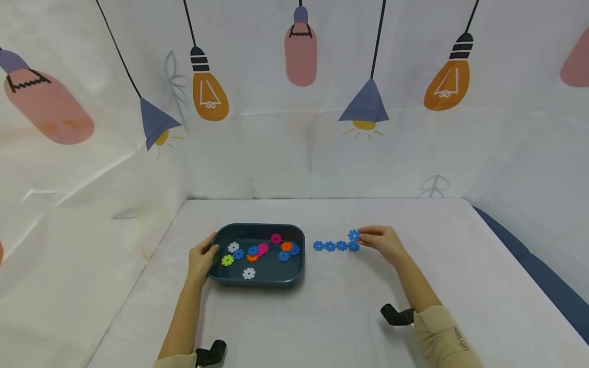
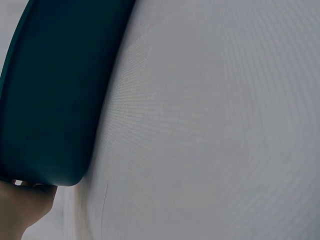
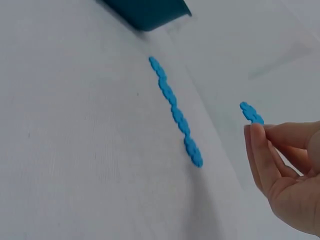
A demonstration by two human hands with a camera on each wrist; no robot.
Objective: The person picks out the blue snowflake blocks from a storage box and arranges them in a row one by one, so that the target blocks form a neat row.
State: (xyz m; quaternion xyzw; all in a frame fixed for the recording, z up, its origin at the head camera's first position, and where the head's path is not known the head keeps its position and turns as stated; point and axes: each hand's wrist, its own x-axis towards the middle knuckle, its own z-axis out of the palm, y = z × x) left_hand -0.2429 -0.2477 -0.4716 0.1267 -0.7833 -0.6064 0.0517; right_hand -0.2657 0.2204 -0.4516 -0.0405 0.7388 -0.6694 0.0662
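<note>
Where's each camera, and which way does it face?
Head: on the head, facing forward and down at tray, left hand, right hand, both arms.
Left wrist: worn there, facing the tray's side; hand partly shows.
Right wrist: worn there, facing a row of blue pieces; hand pinches another piece.
Head and right wrist share that row.
</note>
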